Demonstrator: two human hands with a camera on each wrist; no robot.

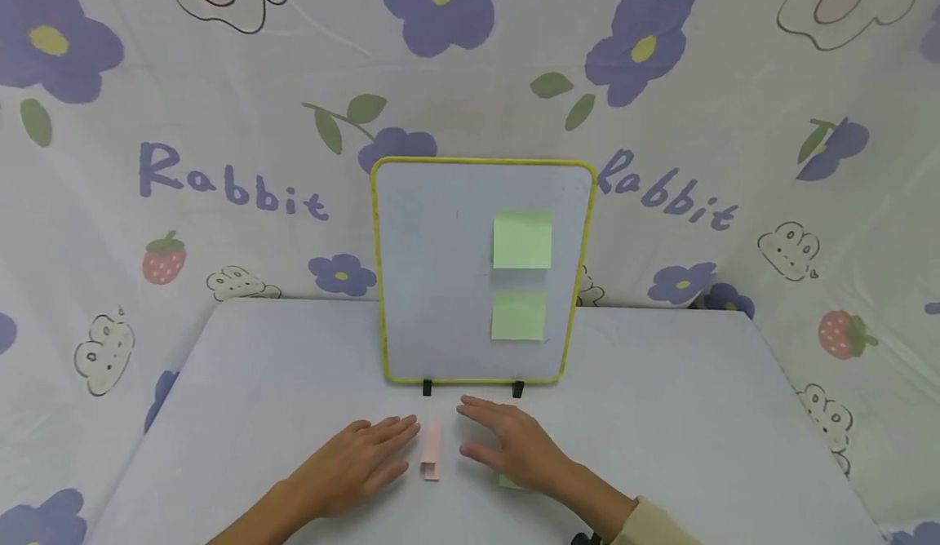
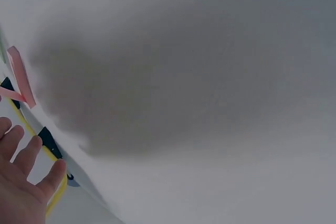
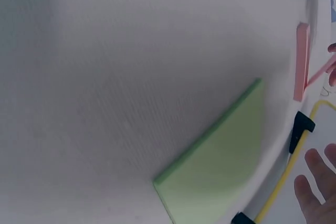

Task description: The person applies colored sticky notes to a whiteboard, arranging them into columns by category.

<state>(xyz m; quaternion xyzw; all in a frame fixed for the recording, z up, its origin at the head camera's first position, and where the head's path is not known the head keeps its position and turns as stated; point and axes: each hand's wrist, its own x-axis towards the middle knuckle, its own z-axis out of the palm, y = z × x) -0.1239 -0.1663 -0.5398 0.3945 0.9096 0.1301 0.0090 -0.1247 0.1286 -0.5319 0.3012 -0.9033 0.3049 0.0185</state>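
Between my two hands a narrow pink sticky-note pad (image 1: 432, 449) lies on the white table, its top strip bent up and away from the stack in both wrist views. My left hand (image 1: 358, 465) hovers just left of it, fingers extended, holding nothing. On the other side, my right hand (image 1: 523, 449) is spread with thumb and fingers apart, also holding nothing. Beneath the right hand lies a green sticky-note pad (image 3: 220, 153), mostly covered in the head view. Neither hand touches the pink pad.
A yellow-framed whiteboard (image 1: 433, 284) stands on black feet (image 1: 427, 388) behind the hands. Two green sticky notes, an upper note (image 1: 522, 240) and a lower note (image 1: 518, 316), are stuck on its right half. A patterned cloth (image 1: 257, 121) hangs behind. A dark object (image 1: 583, 539) shows at the bottom edge.
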